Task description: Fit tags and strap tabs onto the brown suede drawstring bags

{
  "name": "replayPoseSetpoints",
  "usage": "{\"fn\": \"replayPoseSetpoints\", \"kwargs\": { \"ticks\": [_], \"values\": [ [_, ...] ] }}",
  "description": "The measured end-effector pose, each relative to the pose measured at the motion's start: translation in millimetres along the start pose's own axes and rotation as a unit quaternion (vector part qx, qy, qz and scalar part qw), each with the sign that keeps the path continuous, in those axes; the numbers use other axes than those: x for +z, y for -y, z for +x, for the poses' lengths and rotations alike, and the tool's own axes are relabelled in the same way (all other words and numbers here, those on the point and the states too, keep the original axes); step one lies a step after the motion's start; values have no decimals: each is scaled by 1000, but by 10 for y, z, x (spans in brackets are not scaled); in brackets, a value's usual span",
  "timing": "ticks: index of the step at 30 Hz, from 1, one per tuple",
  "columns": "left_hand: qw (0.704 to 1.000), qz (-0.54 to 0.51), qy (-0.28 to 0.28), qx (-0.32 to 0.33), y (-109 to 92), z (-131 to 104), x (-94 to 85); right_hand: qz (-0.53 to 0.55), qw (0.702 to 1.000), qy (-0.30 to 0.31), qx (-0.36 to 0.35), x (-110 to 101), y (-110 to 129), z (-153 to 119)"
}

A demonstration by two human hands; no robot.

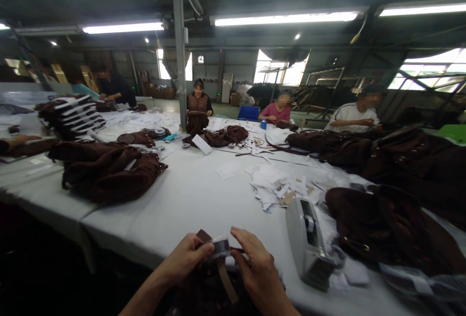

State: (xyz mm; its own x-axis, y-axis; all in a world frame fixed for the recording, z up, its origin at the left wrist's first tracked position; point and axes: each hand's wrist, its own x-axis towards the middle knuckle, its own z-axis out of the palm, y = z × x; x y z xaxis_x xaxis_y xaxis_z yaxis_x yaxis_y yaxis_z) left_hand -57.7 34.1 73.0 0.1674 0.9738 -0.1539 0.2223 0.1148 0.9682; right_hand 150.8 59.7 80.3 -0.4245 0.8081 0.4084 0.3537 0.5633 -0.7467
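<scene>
My left hand (185, 260) is closed, its thumb pressing on a brown strap (204, 235). Around the strap sits a dark grey piece in clear film (221, 247). From the right, my right hand (260, 270) has its thumb and fingers around the strap's other side, beside the wrapped piece; its index finger is raised. A tan strip (227, 282) hangs below between my hands. Under them lies a dark brown bag (204, 289), mostly in shadow and partly hidden by my hands.
A grey tape dispenser (304, 238) stands right of my hands. Paper scraps (273, 185) lie behind it. Brown bags (109, 170) are heaped at left, more bags (389, 228) at right. A post (179, 54) rises at the table's far side. Several people sit or stand beyond.
</scene>
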Motion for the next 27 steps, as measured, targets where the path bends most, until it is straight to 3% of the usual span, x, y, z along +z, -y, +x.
{"fn": "replayPoseSetpoints", "kwargs": {
  "ticks": [4, 7, 15, 21, 27],
  "values": [
    [998, 1, 61, 11, -33, 9, -56, -48, 989, 134, -45, -98, 122, 135],
    [995, -6, 95, 17, -64, 10, -75, -70, 981, 177, -30, -88, 213, 186],
    [993, -12, 116, 5, -98, 34, -72, -53, 987, 140, -52, 49, 48, 71],
    [992, -12, 127, 25, -88, 79, -49, 73, 992, 95, 25, -26, 90, 198],
    [991, -5, 132, 29, -157, 105, 23, 42, 995, 77, 46, 167, 181, 362]
  ]
}}
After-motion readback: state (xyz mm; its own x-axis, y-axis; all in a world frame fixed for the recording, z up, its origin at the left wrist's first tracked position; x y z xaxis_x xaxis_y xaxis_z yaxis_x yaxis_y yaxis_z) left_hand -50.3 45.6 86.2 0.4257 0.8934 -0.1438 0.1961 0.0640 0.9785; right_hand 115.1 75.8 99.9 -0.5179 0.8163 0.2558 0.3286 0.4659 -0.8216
